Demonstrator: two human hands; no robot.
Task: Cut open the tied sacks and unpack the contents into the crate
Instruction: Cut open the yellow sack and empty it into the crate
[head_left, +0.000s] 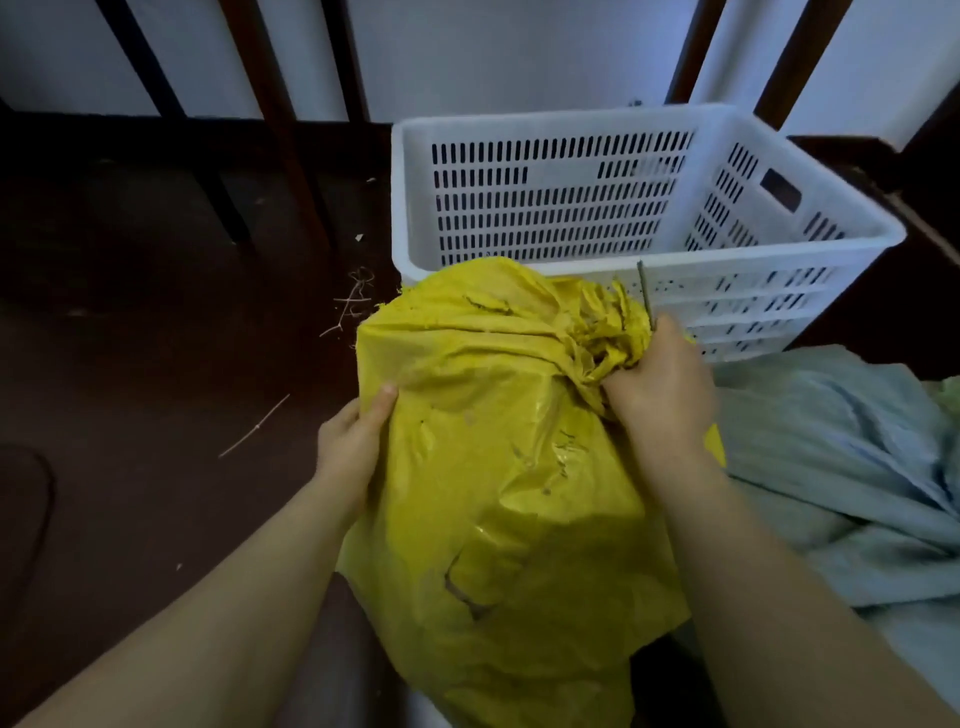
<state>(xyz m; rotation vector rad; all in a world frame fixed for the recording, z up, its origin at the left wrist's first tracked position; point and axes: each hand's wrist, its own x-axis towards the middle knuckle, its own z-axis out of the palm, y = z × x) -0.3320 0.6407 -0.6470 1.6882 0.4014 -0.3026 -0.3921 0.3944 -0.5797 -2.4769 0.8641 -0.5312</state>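
Yellow sack (498, 467): stood upright on the floor at the centre of the view, just in front of the crate and between the two forearms; its plastic weave is creased and scuffed, and its top is gathered into a bunched neck on the right side.
Left hand (353, 441): laid against the sack's left flank, which it clasps, with the thumb pressed on the front face; the other fingers are hidden behind the sack.
Right hand (660, 389): closed round the bunched neck, fingers curled into the folds.
Thin dark strip (645, 296): seen poking up from the top of the right hand, beside the neck; whether it is a tie or a tool cannot be told.
Crate (571, 119): white slotted plastic, set on the floor behind the sack and touching or nearly touching it; no contents can be seen inside.
Pale blue fabric (831, 467): heaped to the right of the sack, below the crate's near corner.
Floor (130, 364): dark; a tangle of loose fibres (353, 301) is lying left of the sack's top, and a single pale strand (254, 426) further left.
Dark wooden legs (275, 130): slanted against a pale wall (467, 52) behind the crate.
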